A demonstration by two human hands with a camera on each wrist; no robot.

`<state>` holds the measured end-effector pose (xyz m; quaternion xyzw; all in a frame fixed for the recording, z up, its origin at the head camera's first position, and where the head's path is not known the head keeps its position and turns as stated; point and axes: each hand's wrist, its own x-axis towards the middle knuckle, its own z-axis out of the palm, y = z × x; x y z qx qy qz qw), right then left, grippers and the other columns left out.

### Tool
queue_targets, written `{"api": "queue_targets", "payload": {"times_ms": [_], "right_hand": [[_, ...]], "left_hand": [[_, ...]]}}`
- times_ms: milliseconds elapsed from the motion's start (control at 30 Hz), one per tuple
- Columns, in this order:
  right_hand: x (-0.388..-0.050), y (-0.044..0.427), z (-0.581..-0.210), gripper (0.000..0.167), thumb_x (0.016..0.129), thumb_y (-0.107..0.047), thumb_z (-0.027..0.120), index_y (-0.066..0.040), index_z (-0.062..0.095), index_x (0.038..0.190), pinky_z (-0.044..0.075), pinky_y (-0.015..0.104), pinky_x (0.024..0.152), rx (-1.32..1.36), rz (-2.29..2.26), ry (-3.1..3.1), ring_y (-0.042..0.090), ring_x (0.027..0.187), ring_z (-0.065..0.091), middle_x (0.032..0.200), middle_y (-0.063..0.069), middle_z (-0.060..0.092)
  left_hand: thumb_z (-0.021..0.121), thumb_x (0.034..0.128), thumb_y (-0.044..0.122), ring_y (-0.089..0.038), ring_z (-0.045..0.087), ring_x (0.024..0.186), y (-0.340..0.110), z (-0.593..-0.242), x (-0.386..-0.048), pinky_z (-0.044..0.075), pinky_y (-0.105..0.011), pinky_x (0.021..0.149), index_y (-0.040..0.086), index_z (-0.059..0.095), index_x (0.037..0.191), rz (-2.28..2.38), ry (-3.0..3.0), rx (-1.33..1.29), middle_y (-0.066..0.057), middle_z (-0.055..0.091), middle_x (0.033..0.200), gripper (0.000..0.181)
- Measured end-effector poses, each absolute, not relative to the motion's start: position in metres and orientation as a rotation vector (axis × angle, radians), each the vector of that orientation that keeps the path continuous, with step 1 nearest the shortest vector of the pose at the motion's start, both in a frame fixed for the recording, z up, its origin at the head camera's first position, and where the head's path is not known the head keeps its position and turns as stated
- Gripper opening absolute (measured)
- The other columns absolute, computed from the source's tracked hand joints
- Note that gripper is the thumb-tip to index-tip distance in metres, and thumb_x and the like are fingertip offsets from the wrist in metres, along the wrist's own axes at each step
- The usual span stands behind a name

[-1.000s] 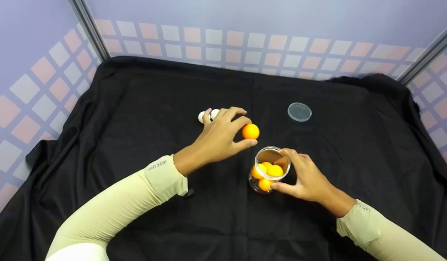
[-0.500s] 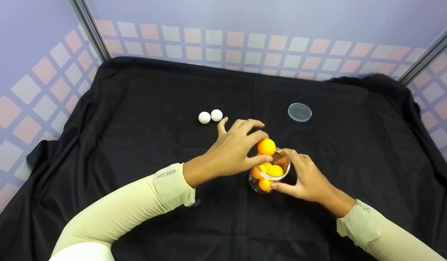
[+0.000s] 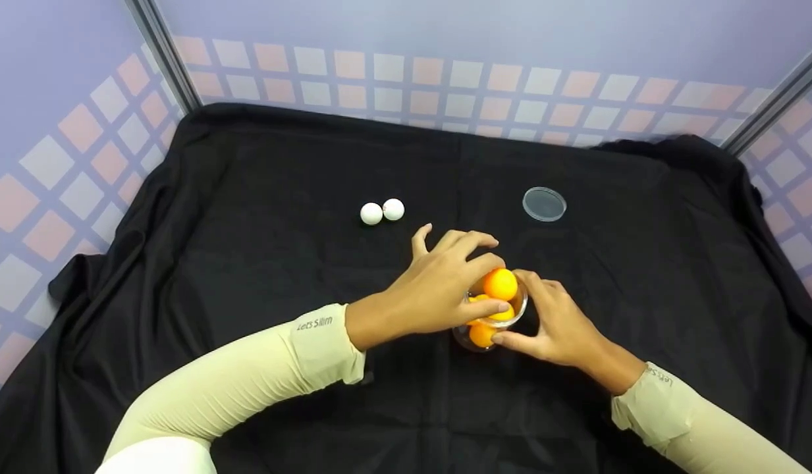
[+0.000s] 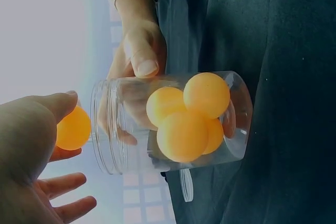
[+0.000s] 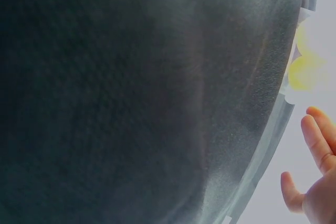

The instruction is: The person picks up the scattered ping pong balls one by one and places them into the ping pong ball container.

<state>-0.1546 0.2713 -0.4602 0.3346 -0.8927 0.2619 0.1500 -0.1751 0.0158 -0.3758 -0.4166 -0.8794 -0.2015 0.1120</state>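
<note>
An orange ping-pong ball [image 3: 501,284] is pinched between thumb and fingers of my left hand [image 3: 438,286], just above the mouth of a clear plastic jar [image 4: 113,124]. The left wrist view shows that ball [image 4: 73,128] outside the jar's rim. Several orange balls [image 4: 182,136] lie at the bottom of the jar. My right hand [image 3: 560,322] grips the jar's side, thumb toward me and fingers at the far side. The right wrist view catches only washed-out yellow balls [image 5: 305,72] and a hand's fingers at its right edge.
Two white ping-pong balls [image 3: 382,210] sit side by side on the black cloth [image 3: 280,178], behind my left hand. A clear round lid [image 3: 544,203] lies at the back right. Tile-patterned panels [image 3: 445,33] stand behind and at both sides.
My left hand has moved right and toward me, bringing the orange ball from beyond the jar to over its mouth. The right hand and jar have stayed put.
</note>
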Motion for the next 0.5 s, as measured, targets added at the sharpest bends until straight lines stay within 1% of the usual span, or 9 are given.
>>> {"api": "queue_targets", "payload": {"times_ms": [300,500], "right_hand": [[-0.1536,0.2713,-0.4592,0.085,0.076,-0.048,0.085,-0.013,0.048,0.144,0.047,0.056,0.099,0.936,0.752,-2.598,0.018,0.108,0.065,0.134,-0.003,0.060],[-0.1539,0.2711,-0.4593,0.084,0.077,-0.049,0.084,-0.014,0.048,0.144,0.048,0.055,0.097,0.935,0.747,-2.599,0.017,0.105,0.065,0.133,-0.003,0.060]], "left_hand": [[0.067,0.0924,0.057,-0.021,0.049,0.134,0.0183,-0.3763,-0.1749,0.023,-0.073,0.110,0.026,0.067,0.125,-0.595,-2.594,-1.231,0.001,0.054,0.146,0.045],[0.068,0.0923,0.056,-0.021,0.049,0.134,0.0185,-0.3762,-0.1749,0.023,-0.073,0.110,0.026,0.067,0.125,-0.600,-2.593,-1.231,0.001,0.054,0.146,0.045]]}}
